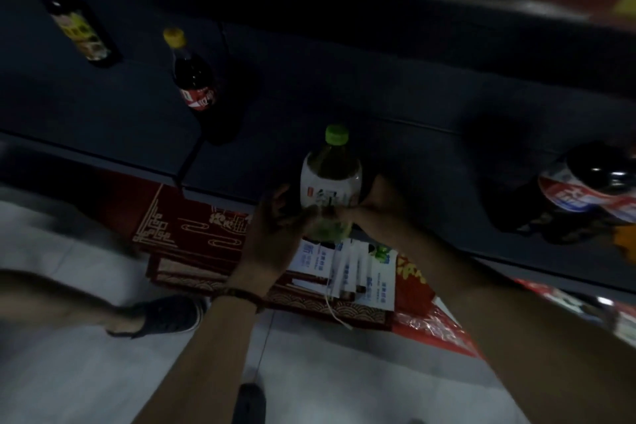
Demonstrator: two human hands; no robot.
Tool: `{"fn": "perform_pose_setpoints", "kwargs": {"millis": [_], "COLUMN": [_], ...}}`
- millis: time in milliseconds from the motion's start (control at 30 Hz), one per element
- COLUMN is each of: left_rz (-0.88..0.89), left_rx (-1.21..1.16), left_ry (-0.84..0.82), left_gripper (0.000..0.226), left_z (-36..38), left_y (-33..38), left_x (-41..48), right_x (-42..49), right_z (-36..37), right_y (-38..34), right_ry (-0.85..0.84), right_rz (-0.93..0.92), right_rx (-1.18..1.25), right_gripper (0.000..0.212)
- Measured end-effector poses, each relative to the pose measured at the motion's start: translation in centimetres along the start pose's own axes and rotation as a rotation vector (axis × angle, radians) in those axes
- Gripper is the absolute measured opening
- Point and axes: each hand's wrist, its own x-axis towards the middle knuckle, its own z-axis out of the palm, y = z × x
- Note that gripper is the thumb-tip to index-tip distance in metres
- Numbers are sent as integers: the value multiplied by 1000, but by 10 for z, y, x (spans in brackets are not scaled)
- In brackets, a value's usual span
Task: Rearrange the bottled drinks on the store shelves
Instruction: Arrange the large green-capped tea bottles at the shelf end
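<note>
Green-capped bottle (330, 182) upright at the shelf (430, 155) lip. I noted left hand (275, 234) and right hand (371, 206), each grip wrapped round its base. Placing step, I judged; next, seat it deeper.

The cola bottle (194, 79) stands on the shelf (413, 134), left of the tea bottle (330, 179).

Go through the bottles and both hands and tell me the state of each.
Green-cap bottle: capped, upright at the shelf edge, held by both hands.
Yellow-cap cola bottle: capped, standing, untouched.
Yellow-label bottle: standing, untouched.
Right-side cola bottle: untouched, blurred.
Left hand: grips the green-cap bottle.
Right hand: grips the green-cap bottle.
</note>
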Motion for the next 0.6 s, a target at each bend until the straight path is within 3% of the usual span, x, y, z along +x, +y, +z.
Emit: {"fn": "perform_pose_setpoints", "kwargs": {"millis": [67, 133, 200, 300, 467, 533, 600], "left_rz": [-46, -14, 19, 1, -28, 17, 87], "left_rx": [14, 19, -1, -49, -86, -55, -3], "left_ry": [-44, -101, -172, -154, -276, -319, -381], "left_gripper": [46, 33, 33, 58, 44, 46, 56], "left_z": [-1, -3, -7, -11, -14, -14, -9], "left_y": [17, 33, 56, 99, 183, 221, 264], "left_x": [-28, -57, -91, -145, -232, -251, -265], "right_x": [-39, -77, -119, -183, -283, -321, -353], "right_z": [-3, -10, -19, -44, -108, -125, -135], "right_y": [-12, -19, -35, -69, -138, -167, -192], "right_ry": [-73, -158, -196, -218, -310, -268, -122], "right_rz": [13, 46, 93, 46, -11, -3, -1], "right_rx": [30, 67, 89, 117, 136, 164, 174], "right_gripper": [41, 41, 47, 49, 71, 69, 66]}}
